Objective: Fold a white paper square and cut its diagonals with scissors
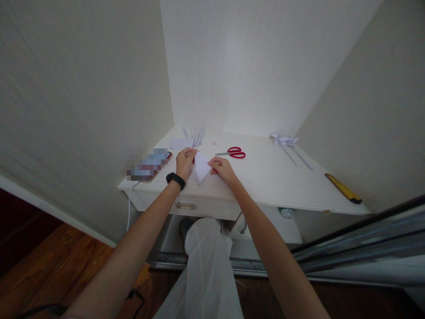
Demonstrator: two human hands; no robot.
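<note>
A folded piece of white paper (202, 169), roughly triangular with a point toward me, is held between both hands above the white desk. My left hand (186, 160), with a black band on the wrist, pinches its upper left corner. At the paper's right edge, my right hand (220, 168) grips it between thumb and fingers. Red-handled scissors (235, 153) lie just beyond my right hand, blades pointing left. Behind my left hand are a flat white paper sheet (181, 143) and several thin rolled paper sticks (198, 137).
A phone with a blurred screen (149, 165) lies at the desk's left, its white cable (129, 208) hanging over the edge. Folded paper pieces with stalks (284, 141) rest at the back right. A yellow-and-black cutter (343, 188) lies near the right edge. Walls enclose three sides.
</note>
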